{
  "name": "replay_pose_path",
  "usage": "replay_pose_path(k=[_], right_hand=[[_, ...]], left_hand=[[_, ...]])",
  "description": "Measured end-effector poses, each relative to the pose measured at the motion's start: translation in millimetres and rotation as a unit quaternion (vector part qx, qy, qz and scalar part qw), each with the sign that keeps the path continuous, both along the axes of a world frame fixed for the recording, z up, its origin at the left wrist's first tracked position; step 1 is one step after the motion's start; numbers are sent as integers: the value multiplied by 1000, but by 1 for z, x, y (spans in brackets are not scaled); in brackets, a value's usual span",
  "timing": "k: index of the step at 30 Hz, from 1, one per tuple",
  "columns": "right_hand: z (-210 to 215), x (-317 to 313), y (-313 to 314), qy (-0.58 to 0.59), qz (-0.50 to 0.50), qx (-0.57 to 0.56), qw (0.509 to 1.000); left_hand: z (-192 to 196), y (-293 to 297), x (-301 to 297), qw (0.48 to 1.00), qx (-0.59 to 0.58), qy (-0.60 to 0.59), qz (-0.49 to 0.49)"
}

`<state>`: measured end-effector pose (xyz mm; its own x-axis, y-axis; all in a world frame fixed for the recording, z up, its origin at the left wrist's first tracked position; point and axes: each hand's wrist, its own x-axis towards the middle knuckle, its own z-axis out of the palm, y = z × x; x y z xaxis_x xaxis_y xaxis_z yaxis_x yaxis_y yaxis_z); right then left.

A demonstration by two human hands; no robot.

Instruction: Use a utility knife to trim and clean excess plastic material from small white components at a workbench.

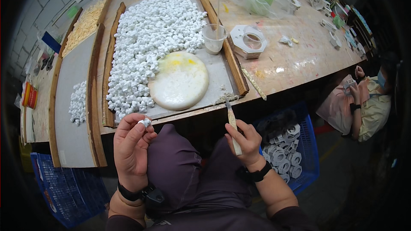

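Pinched between the thumb and fingers of my left hand (133,145) is a small white lumpy piece (145,122), held just off the table's front edge. My right hand (246,142) grips the pale, worn handle of a small knife (232,122), its blade pointing away from me toward the table. Beyond my left hand, a large heap of similar white pieces (158,30) covers much of a grey board framed by wooden strips. A round cream-coloured slab (179,83) with yellow stains lies at the heap's near right side. Small crumbs (226,97) are scattered near the knife tip.
A clear cup with a stick (214,40) and a grey octagonal mould (248,42) stand right of the heap. On the left, another board holds a smaller white pile (78,103). Blue crates (311,145) sit below the table. A co-worker (364,102) sits at far right.
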<state>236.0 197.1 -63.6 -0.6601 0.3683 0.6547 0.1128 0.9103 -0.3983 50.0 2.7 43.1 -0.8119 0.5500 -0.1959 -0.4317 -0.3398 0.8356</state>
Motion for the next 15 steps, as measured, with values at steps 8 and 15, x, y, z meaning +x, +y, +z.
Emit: replay_pose_path(k=[8, 15], right_hand=[[12, -5, -6, 80, 33, -65, 994], [5, -20, -13, 176, 32, -522, 834]], left_hand=[[1, 1, 2, 1000, -5, 3, 4], [0, 1, 2, 1000, -8, 8, 3]])
